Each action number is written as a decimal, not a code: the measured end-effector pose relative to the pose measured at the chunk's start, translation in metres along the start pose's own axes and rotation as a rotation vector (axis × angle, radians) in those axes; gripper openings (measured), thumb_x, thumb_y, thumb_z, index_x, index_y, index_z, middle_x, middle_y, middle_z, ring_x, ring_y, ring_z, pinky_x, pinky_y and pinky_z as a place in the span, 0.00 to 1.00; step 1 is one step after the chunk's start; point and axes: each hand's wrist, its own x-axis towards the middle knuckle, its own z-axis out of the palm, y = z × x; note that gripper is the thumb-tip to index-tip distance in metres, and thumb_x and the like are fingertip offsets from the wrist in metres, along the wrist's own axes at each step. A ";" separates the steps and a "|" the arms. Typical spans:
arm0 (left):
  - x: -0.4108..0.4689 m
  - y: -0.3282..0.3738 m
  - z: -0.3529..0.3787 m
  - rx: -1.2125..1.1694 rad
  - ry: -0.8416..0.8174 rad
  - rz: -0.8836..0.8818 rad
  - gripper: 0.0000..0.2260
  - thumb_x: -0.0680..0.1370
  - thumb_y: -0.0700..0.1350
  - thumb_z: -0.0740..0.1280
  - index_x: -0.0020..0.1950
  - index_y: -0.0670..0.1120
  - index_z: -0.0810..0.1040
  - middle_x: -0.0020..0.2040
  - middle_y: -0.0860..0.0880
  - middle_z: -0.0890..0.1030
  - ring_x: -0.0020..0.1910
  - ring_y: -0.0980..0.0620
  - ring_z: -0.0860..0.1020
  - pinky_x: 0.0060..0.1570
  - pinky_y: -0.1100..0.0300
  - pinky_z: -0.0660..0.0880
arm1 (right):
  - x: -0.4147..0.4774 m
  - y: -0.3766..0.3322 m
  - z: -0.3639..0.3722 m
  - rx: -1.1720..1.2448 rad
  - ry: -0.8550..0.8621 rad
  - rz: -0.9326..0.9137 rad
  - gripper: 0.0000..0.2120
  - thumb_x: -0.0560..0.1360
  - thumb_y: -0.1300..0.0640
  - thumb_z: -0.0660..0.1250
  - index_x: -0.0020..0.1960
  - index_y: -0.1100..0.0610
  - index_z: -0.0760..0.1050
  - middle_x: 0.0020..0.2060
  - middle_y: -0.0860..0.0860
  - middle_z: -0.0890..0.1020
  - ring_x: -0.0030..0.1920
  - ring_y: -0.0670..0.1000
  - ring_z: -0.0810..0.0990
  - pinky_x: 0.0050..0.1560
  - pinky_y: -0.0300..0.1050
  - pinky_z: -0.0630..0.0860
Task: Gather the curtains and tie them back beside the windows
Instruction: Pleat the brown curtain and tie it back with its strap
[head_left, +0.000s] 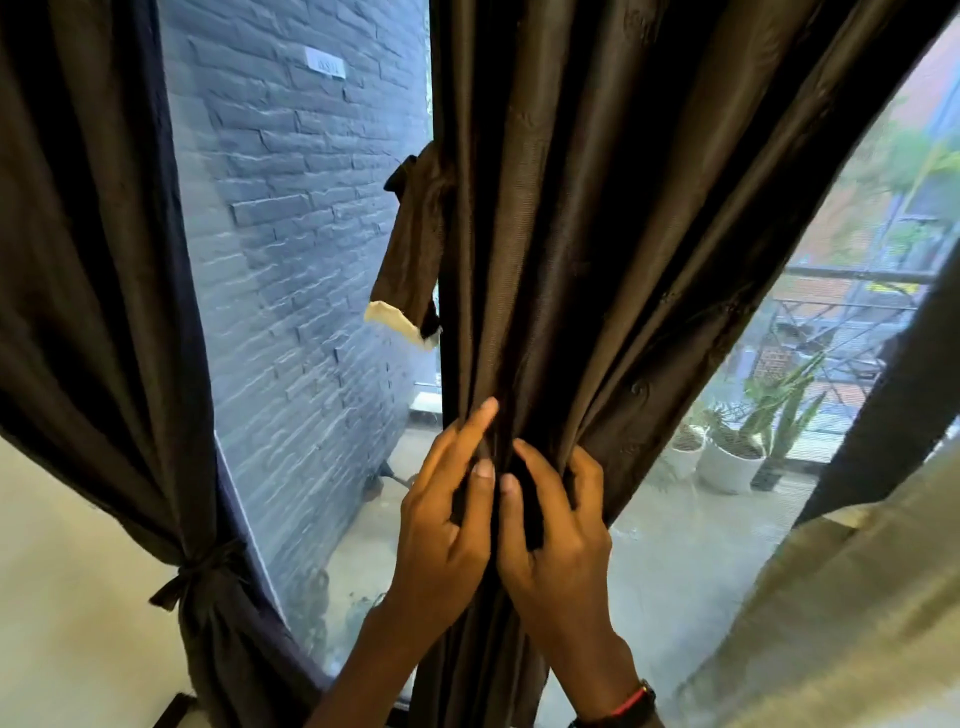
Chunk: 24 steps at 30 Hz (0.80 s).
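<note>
Both of my forearms come up from the bottom edge, the right one wearing a red-and-black wristband (631, 699), and they meet on the middle curtain (571, 234), the dark brown panel hanging between the two panes. My left hand (452, 519) pinches a narrow fold between thumb and curled fingers, with the forefinger lying straight up the cloth. My right hand (556, 540) touches it, fingers hooked deep into the neighbouring pleats and thumb pressed on the front. So both grips are closed on fabric, and neither has the tie. That tie strap (410, 244) dangles at the curtain's left edge, well above my hands, its pale end hanging free in front of the grey brick wall (301, 234) outside. The left curtain (93, 260) is already cinched by its own knot (202, 571). I judge this middle panel only partly gathered, since the cloth above my right hand fans out wide across the right pane. The danger lies in the reach for the strap. One hand must let go to fetch it, and the cloth looks smooth and slippery, so a single hand may lose some pleats and the bundle could spill open. If I bunch too low, the strap may not come round the gather, or may pull crooked. The pale curtain (831, 597) at my right hangs close and could get caught in.
</note>
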 end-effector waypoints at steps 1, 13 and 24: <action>-0.001 0.003 0.000 -0.070 0.011 -0.041 0.26 0.81 0.40 0.59 0.73 0.65 0.61 0.69 0.59 0.72 0.63 0.54 0.76 0.61 0.62 0.73 | 0.003 -0.001 -0.001 0.023 -0.022 -0.001 0.15 0.79 0.54 0.63 0.64 0.57 0.77 0.61 0.54 0.72 0.58 0.51 0.78 0.58 0.38 0.75; 0.039 0.022 -0.007 -0.176 -0.025 -0.130 0.17 0.82 0.50 0.54 0.50 0.40 0.78 0.48 0.50 0.81 0.48 0.52 0.79 0.49 0.56 0.74 | 0.046 -0.016 -0.015 0.248 -0.099 0.049 0.43 0.70 0.47 0.74 0.78 0.53 0.55 0.49 0.42 0.81 0.50 0.42 0.82 0.50 0.36 0.78; 0.099 0.046 -0.017 -0.221 -0.067 -0.067 0.16 0.78 0.60 0.62 0.67 0.67 0.70 0.67 0.61 0.74 0.69 0.59 0.70 0.69 0.51 0.65 | 0.107 -0.041 -0.034 0.071 -0.195 -0.034 0.41 0.68 0.41 0.73 0.74 0.48 0.57 0.43 0.40 0.81 0.41 0.39 0.81 0.37 0.33 0.76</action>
